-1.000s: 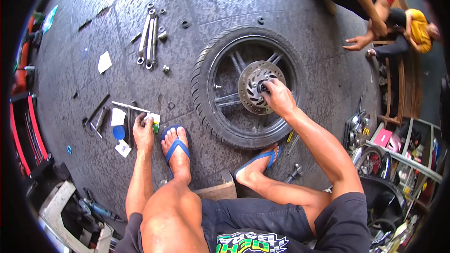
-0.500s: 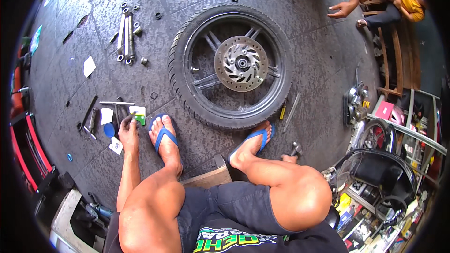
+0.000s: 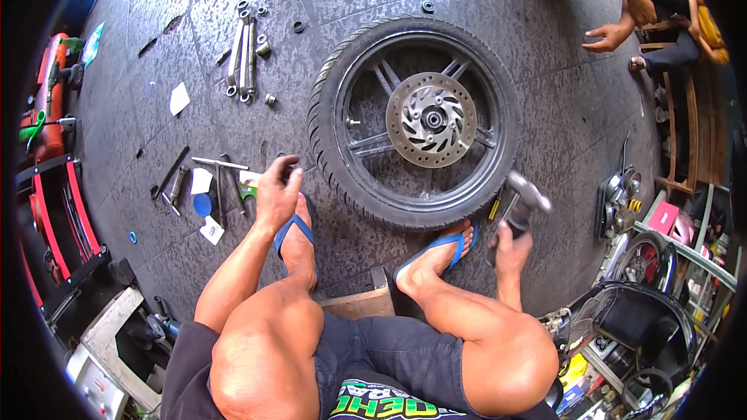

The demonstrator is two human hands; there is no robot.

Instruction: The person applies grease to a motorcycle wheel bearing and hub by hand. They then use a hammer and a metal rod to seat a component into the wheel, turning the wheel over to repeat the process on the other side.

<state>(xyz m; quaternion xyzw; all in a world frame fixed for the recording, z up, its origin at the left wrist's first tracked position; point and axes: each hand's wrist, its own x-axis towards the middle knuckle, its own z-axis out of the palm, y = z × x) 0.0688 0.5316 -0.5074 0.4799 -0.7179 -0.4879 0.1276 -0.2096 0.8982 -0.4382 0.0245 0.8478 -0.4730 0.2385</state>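
A motorcycle wheel with a black tyre (image 3: 328,140) lies flat on the floor in front of my feet, its perforated brake disc (image 3: 398,120) facing up. My right hand (image 3: 510,255) grips a hammer (image 3: 529,191) by its handle, the metal head raised just beyond the tyre's lower right edge. To the left of the wheel, my left hand (image 3: 276,196) is held above my left foot, fingers curled together. Whatever it may hold is hidden or too small to name. Beside that hand lie a T-handle wrench (image 3: 221,163), small cards and a blue round lid (image 3: 203,204).
Several ring spanners (image 3: 242,58) and sockets lie beyond, at the upper left. Between the wheel and my right foot is a yellow-handled screwdriver (image 3: 495,207). Shelves of parts (image 3: 685,253) stand at right, a red rack (image 3: 70,222) at left. Another person's hand (image 3: 608,37) reaches in at the upper right.
My right hand has come up from beside my knee, lifting the hammer toward the wheel. My left hand has moved right and forward, away from the tools and cards. The view has shifted slightly.
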